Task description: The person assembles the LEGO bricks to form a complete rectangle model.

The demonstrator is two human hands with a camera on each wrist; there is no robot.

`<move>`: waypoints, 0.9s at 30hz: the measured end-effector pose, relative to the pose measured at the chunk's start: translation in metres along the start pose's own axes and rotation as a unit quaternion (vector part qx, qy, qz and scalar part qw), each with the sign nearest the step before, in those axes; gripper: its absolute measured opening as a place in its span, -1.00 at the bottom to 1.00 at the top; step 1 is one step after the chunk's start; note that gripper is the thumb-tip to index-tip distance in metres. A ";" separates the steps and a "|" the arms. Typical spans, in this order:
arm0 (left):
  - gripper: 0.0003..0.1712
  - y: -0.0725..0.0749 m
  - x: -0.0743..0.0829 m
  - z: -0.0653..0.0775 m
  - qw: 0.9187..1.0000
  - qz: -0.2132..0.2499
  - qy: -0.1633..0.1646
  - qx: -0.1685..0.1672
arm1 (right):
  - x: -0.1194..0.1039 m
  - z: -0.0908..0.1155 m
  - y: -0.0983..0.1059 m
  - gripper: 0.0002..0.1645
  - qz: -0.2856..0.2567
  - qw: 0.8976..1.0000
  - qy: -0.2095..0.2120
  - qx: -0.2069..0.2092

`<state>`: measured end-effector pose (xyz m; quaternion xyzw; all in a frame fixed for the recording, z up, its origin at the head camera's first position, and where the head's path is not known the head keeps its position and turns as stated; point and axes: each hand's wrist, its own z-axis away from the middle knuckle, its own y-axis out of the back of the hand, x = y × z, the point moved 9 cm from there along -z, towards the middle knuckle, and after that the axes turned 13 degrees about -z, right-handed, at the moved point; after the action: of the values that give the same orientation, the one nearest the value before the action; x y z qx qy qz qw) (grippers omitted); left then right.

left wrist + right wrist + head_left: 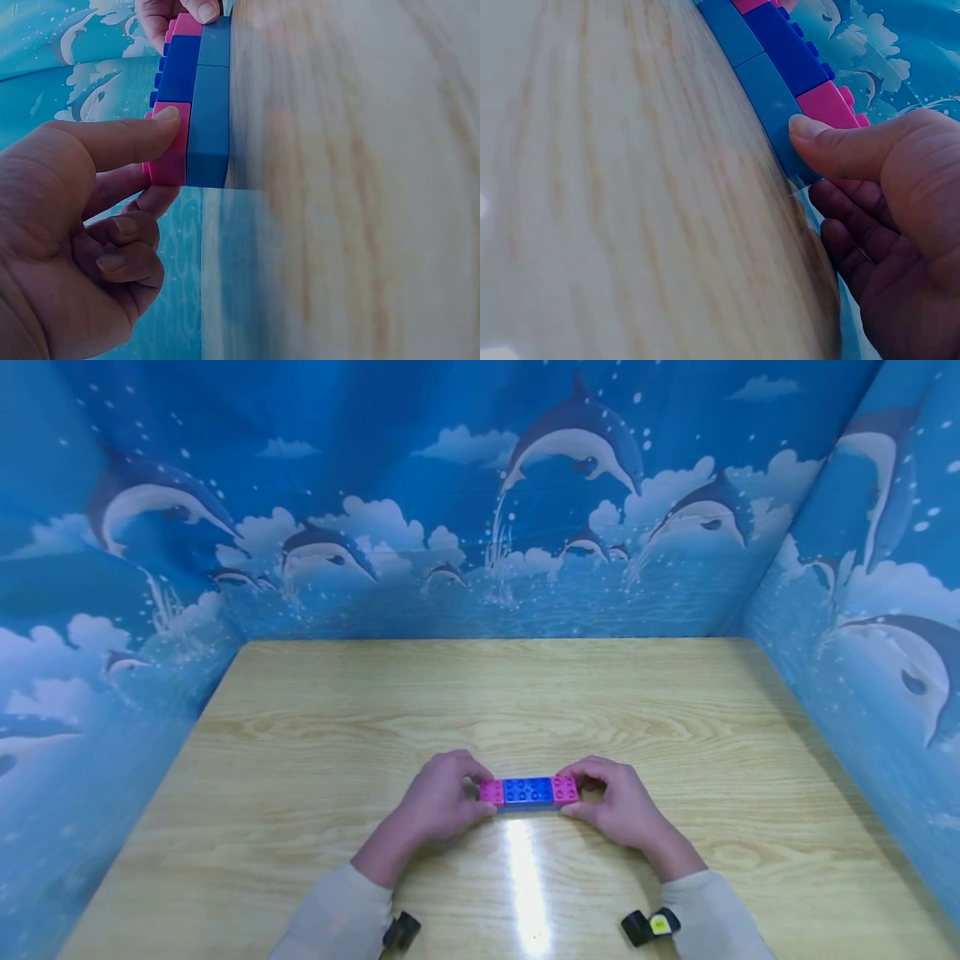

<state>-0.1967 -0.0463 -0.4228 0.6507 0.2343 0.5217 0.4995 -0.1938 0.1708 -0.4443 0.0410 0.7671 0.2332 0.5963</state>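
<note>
A low row of toy building bricks lies on the table in front of me. Its top layer has a dark blue brick (528, 791) between a left pink brick (492, 792) and a right pink brick (565, 788), studs up. Beneath them, two lighter blue bricks (210, 120) sit end to end. My left hand (444, 800) pinches the left pink brick, thumb on its near side and fingers behind. At the other end my right hand (621, 803) grips the row, its thumb on the lower blue brick (769, 105) by the right pink brick; the fingertips behind are hidden.
The wood-grain table (315, 718) reflects a bright light strip near its front. Blue dolphin-print curtains (420, 460) stand along the back and both sides. Black wrist devices (637, 928) sit by both pale sleeves (337, 914).
</note>
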 end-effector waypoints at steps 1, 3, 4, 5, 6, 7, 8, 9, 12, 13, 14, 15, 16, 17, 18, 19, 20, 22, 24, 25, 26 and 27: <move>-0.62 0.000 0.000 0.000 1.000 -0.004 0.000 0.001 | 0.000 0.000 0.000 -0.50 -0.002 1.000 0.001 0.001; -0.62 0.000 0.000 0.000 1.000 -0.008 0.000 0.004 | 0.000 0.000 0.000 -0.51 -0.003 1.000 0.001 0.003; -0.61 -0.001 0.000 0.000 1.000 -0.009 0.001 0.006 | 0.000 0.000 0.000 -0.51 -0.003 1.000 0.001 0.002; -0.61 -0.001 -0.001 0.000 1.000 -0.008 0.000 0.007 | 0.000 0.000 0.000 -0.51 -0.002 1.000 0.001 0.003; -0.60 -0.002 -0.002 0.001 1.000 -0.006 0.004 0.008 | 0.000 0.000 0.000 -0.50 -0.002 1.000 -0.001 0.002; -0.60 -0.003 -0.003 0.001 1.000 -0.003 0.006 0.010 | 0.000 0.000 0.000 -0.50 0.000 1.000 -0.004 0.002; -0.59 -0.004 -0.004 0.001 1.000 0.003 0.009 0.012 | 0.001 0.000 0.000 -0.50 0.002 1.000 -0.007 0.001; -0.59 -0.005 -0.005 0.002 1.000 0.009 0.012 0.015 | 0.001 0.000 0.000 -0.50 0.003 1.000 -0.010 0.000; -0.57 -0.007 -0.009 0.004 0.999 0.029 0.024 0.025 | 0.002 0.001 0.001 -0.50 0.005 1.000 -0.018 0.000; -0.56 -0.008 -0.010 0.004 0.999 0.035 0.027 0.028 | 0.002 0.000 0.001 -0.50 0.005 1.000 -0.019 -0.001; -0.56 -0.008 -0.011 0.005 0.998 0.040 0.031 0.031 | 0.002 0.000 0.000 -0.50 0.004 1.000 -0.018 -0.002; -0.55 -0.008 -0.012 0.006 0.998 0.044 0.035 0.032 | 0.002 0.000 0.000 -0.50 0.002 1.000 -0.018 -0.003; -0.54 -0.009 -0.013 0.006 0.998 0.047 0.040 0.032 | 0.002 0.000 0.000 -0.50 0.002 1.000 -0.016 -0.004; -0.54 -0.009 -0.014 0.007 0.997 0.051 0.045 0.031 | 0.002 0.000 0.000 -0.50 0.002 1.000 -0.016 -0.005; -0.53 -0.009 -0.014 0.007 0.997 0.054 0.050 0.030 | 0.002 0.000 0.000 -0.50 0.001 1.000 -0.016 -0.006; -0.52 -0.010 -0.015 0.008 0.997 0.056 0.053 0.029 | 0.002 -0.001 0.000 -0.50 0.000 1.000 -0.017 -0.006; -0.51 -0.010 -0.016 0.008 0.997 0.056 0.056 0.027 | 0.002 0.000 0.000 -0.51 0.000 1.000 -0.018 -0.006; -0.50 -0.011 -0.017 0.007 0.996 0.056 0.060 0.023 | 0.003 -0.001 0.000 -0.51 0.000 1.000 -0.021 -0.006; -0.49 -0.013 -0.018 0.007 0.996 0.054 0.061 0.022 | 0.002 0.000 0.001 -0.50 -0.002 1.000 -0.024 -0.006; -0.48 -0.013 -0.018 0.007 0.996 0.053 0.062 0.021 | 0.003 0.000 0.001 -0.50 -0.003 1.000 -0.026 -0.006; -0.48 -0.014 -0.019 0.006 0.996 0.053 0.064 0.018 | 0.003 0.000 0.001 -0.50 -0.003 1.000 -0.027 -0.007; -0.49 -0.014 -0.019 0.006 0.996 0.054 0.065 0.017 | 0.004 -0.001 0.001 -0.49 -0.005 1.000 -0.029 -0.007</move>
<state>-0.1946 -0.0595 -0.4435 0.6353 0.2394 0.5852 0.4434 -0.1956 0.1727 -0.4475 0.0396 0.7478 0.2342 0.6200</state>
